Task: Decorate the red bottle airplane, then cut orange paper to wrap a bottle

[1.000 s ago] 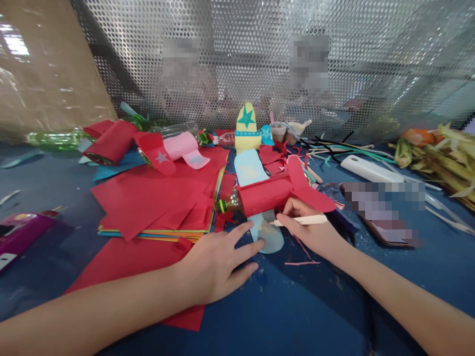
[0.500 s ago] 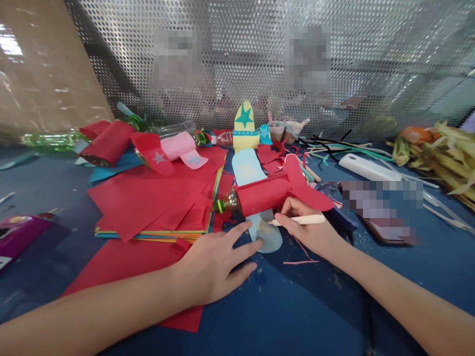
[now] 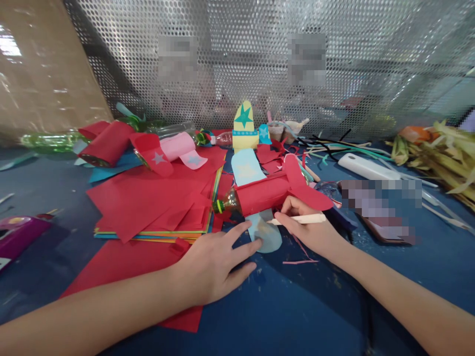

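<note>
A plastic bottle (image 3: 230, 200) wrapped in red paper (image 3: 264, 194) lies on its side, its neck pointing left. Light-blue paper wings stick out from it, the far wing (image 3: 245, 167) with a pale star and the near wing (image 3: 270, 239) flat on the table. My left hand (image 3: 218, 262) lies spread, two fingertips on the near wing's left edge. In my right hand (image 3: 302, 225) is a thin white stick-like tool (image 3: 306, 219), pinched like a pen. Its tip meets the near wing just below the bottle; the kind of tool is unclear.
Red paper sheets (image 3: 156, 198) are stacked on the left. More paper-covered bottles (image 3: 107, 143) lie behind them. A phone (image 3: 382, 212), a white handle (image 3: 369, 167) and dry husks (image 3: 441, 158) are to the right. A purple object (image 3: 22, 235) lies far left; a perforated metal panel (image 3: 237, 54) stands behind.
Almost nothing differs. The view has shifted very slightly; both hands and the white tool keep their places on the near wing.
</note>
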Demonstrator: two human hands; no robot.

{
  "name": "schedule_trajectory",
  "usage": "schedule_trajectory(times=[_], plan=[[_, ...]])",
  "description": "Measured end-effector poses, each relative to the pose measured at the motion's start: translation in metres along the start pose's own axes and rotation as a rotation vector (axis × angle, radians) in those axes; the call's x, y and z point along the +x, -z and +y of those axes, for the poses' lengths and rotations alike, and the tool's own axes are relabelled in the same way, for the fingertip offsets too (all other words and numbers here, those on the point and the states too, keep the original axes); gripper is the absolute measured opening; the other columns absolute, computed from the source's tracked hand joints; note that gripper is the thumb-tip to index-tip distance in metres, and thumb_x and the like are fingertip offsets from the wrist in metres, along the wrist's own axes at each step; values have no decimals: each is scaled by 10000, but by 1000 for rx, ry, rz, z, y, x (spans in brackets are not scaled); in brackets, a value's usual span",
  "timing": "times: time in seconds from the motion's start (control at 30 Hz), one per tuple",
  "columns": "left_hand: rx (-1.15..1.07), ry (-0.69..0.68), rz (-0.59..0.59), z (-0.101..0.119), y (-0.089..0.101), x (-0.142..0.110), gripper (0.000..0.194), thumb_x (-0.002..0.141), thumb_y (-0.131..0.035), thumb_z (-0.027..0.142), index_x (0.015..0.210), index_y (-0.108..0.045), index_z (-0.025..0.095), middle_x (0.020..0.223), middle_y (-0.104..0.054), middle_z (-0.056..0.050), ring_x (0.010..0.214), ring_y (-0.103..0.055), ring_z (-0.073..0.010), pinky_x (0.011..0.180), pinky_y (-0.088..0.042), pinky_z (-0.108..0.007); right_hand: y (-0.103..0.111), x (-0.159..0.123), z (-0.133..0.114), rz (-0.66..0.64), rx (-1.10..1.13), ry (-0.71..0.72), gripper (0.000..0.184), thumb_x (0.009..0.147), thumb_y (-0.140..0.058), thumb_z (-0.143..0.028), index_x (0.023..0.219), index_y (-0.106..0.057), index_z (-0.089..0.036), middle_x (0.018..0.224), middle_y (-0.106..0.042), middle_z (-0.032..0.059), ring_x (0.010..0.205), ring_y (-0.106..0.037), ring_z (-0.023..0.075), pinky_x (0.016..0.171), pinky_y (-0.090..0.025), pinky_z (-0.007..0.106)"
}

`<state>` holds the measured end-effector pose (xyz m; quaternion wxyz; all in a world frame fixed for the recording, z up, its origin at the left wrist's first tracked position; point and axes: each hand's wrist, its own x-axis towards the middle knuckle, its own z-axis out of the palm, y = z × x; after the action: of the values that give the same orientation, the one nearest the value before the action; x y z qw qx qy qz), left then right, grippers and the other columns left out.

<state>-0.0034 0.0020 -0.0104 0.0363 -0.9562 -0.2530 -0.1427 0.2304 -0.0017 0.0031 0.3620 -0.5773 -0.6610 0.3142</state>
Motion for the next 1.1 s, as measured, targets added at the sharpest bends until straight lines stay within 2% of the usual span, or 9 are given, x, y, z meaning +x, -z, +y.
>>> schedule_trajectory(times=[0.23,0.6,1.1], plan=[[-18,3,-2,-1,-1,-1,379,944,-335,381,1248,-536,279,1337,-487,-125,767,-659,-194,590,-550,-344,1,2,3,29,-13,58,206,820,-502,-342,671,-417,-228,582,-474,-47,523,-437,113,511,-334,249],[-4,1,-12,-1,-1,-1,384,940,-340,386,1250,-540,280,1337,-482,-123,767,-655,-188,601,-545,-336,0,1,4,-9,-16,-6,213,814,-510,-358,676,-414,-227,580,-465,-55,518,-424,109,510,-326,249],[1,1,5,-1,-2,-1,382,940,-341,387,1245,-546,281,1331,-494,-124,747,-656,-190,579,-542,-337,0,0,1,-25,-17,-4,219,815,-515,-363,677,-412,-227,567,-447,-64,498,-404,103,490,-317,238]])
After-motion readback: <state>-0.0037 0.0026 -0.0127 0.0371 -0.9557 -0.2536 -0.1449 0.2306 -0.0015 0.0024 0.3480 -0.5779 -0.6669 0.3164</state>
